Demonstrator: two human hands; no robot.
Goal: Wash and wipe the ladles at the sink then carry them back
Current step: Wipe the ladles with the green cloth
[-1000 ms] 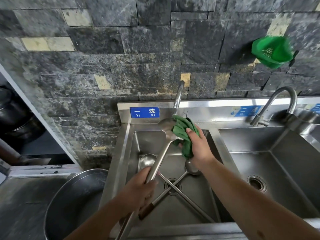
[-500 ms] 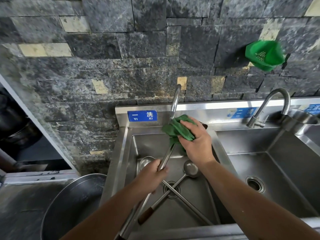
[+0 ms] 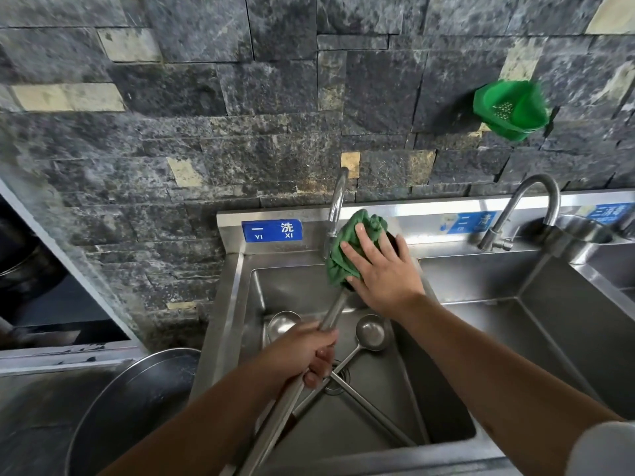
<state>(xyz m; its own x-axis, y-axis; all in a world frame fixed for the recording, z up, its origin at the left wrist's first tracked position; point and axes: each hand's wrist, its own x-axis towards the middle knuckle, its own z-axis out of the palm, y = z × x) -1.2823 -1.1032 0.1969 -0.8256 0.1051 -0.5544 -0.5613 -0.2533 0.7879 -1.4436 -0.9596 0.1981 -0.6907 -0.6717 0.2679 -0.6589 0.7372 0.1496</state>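
My left hand (image 3: 302, 352) grips the long steel handle of a ladle (image 3: 331, 314) that slants up over the left sink basin (image 3: 295, 283). Its bowl is hidden under a green cloth (image 3: 347, 249). My right hand (image 3: 385, 269) wraps that cloth around the bowl, fingers spread over it, just below the left tap (image 3: 336, 204). Two more steel ladles lie crossed on the basin floor: one bowl at the left (image 3: 283, 322), one at the right (image 3: 371, 333).
A second basin (image 3: 549, 324) with its own tap (image 3: 529, 207) lies to the right. A green plastic strainer (image 3: 510, 109) hangs on the stone wall. A large steel pot (image 3: 137, 407) stands left of the sink. A steel bowl (image 3: 584, 231) sits at the far right.
The held ladle's bowl went from exposed beside the cloth to fully covered. My right hand moved up and over it with the cloth; my left hand slid higher along the handle.
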